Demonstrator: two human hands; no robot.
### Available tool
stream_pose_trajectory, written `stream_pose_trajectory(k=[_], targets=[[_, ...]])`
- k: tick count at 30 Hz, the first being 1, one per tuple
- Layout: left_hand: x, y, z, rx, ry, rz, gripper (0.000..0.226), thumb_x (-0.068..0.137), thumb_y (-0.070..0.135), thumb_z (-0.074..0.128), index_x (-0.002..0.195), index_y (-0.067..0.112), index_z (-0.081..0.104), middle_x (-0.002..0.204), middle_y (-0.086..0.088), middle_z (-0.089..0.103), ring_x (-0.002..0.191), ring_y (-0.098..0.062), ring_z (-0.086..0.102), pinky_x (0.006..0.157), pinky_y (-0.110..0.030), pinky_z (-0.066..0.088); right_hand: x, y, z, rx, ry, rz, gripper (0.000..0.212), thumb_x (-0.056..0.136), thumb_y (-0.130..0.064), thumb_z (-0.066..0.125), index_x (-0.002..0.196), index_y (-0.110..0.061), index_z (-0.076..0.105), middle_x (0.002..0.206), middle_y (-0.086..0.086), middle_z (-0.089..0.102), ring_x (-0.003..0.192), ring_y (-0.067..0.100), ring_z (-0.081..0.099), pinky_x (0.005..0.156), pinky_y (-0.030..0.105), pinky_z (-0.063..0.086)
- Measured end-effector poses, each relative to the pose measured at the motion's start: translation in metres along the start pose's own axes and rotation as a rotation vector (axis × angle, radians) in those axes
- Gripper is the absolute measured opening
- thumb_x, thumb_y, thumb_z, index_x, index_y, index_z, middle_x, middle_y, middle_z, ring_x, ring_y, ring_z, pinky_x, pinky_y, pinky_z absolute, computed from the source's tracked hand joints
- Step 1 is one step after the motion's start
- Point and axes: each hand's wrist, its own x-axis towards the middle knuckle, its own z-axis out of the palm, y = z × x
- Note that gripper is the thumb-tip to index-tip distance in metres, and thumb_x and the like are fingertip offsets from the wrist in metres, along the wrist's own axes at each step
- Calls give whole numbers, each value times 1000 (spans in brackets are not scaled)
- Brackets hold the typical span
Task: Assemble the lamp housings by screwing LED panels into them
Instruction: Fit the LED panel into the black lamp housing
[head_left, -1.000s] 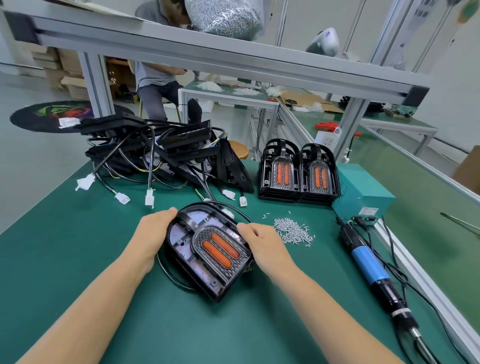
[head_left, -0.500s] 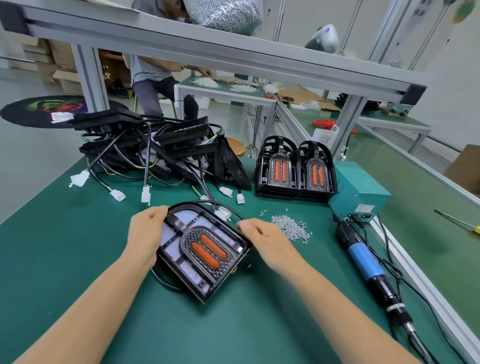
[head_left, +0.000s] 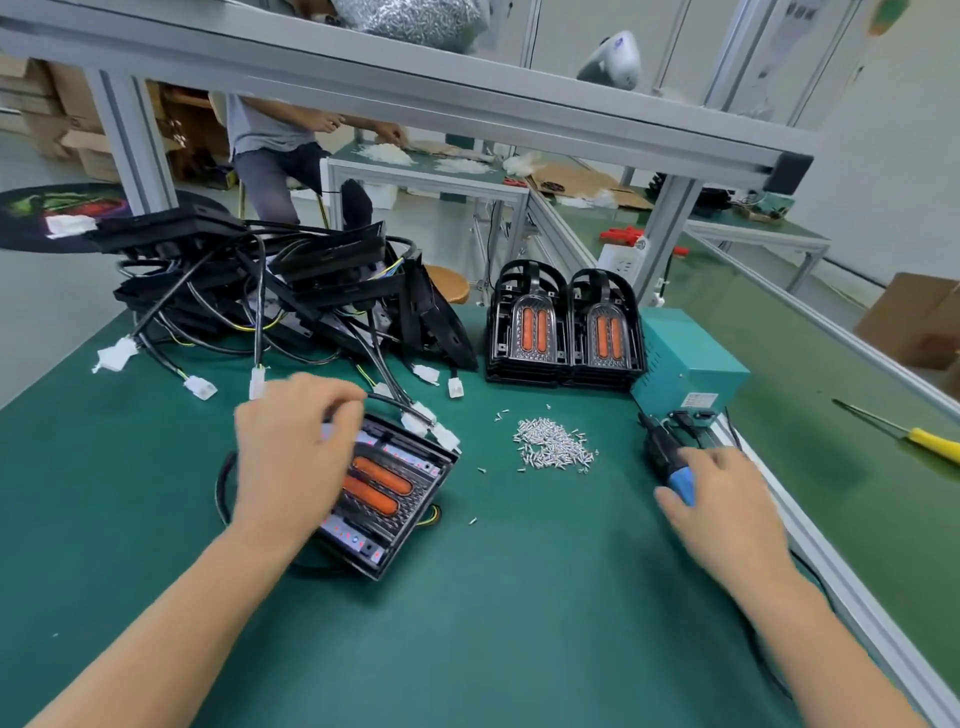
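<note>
Green worktop: left hand presses lamp, right hand loosely on screwdriver; screws between, undriven.

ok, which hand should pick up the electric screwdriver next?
Right. The right hand already lies on the electric screwdriver at the table's right edge, though its grip isn't visibly closed. The left hand rests on the lamp housing, steadying it.
</note>
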Motion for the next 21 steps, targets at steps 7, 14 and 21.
stream_pose_trajectory(k=[7, 14, 21], targets=[[-26, 51, 53, 466, -531, 431, 19, 89, 33, 51, 92, 27, 68, 96, 9, 63, 106, -19, 49, 95, -37, 21, 4, 32, 8, -113, -262, 187, 38, 91, -41, 58, 112, -10, 50, 111, 9, 58, 95, 27, 56, 69, 30, 42], [-38, 69, 70, 887, -681, 506, 22, 85, 7, 50, 96, 14, 68, 103, -7, 56, 129, -32, 27, 91, -57, -36, 15, 24, 15, -90, -243, 173, 44, 92, -39, 57, 122, -10, 42, 114, 9, 59, 99, 29, 58, 67, 30, 40], [-27, 54, 57, 860, -577, 393, 29, 86, 11, 47, 98, 25, 70, 119, 8, 57, 139, -22, 21, 86, -55, -41, 26, 21, -1, 720, -307, 298, 19, 88, -21, 62, 93, -7, 50, 75, 8, 52, 62, 23, 48, 57, 27, 38]])
